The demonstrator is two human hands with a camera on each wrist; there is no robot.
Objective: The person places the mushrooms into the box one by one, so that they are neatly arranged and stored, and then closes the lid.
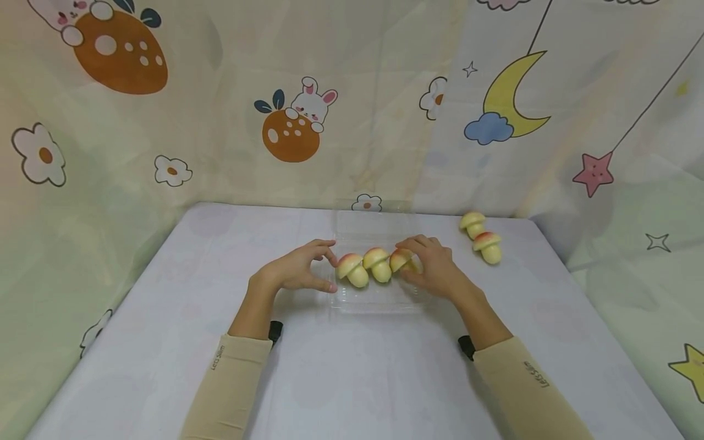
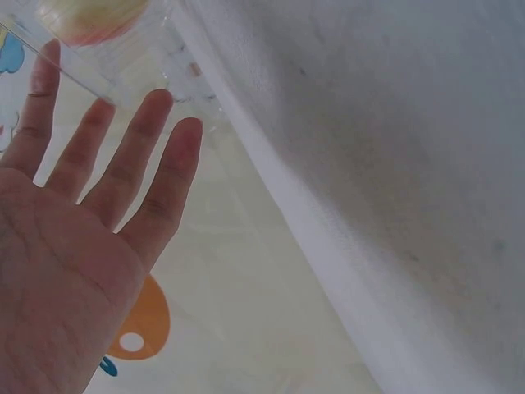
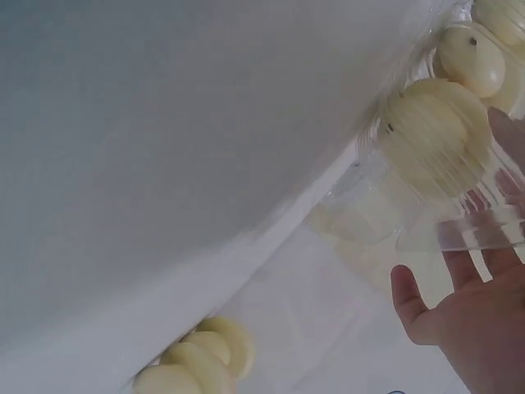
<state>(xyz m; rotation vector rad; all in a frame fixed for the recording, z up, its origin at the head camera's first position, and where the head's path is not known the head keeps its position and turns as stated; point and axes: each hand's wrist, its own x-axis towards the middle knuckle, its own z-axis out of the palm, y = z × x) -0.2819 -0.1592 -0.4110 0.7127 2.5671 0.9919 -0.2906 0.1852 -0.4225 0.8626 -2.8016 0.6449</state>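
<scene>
A clear plastic box (image 1: 379,300) lies mid-table, holding a row of three toy mushrooms with red-tinged cream caps. My left hand (image 1: 302,266) is at the box's left side, thumb and fingers spread apart beside the left mushroom (image 1: 356,275); its long fingers (image 2: 139,156) look straight in the left wrist view. The middle mushroom (image 1: 377,264) leans close to its neighbours. My right hand (image 1: 434,266) pinches the right mushroom (image 1: 400,259) between thumb and fingers, partly covering it. Through the clear wall, the right wrist view shows this mushroom (image 3: 431,139) inside the box.
Two more toy mushrooms, a farther one (image 1: 473,224) and a nearer one (image 1: 488,247), lie at the back right of the white table (image 1: 363,379). The box's clear lid (image 1: 374,225) extends behind it. Patterned cloth (image 1: 374,122) hangs around the table.
</scene>
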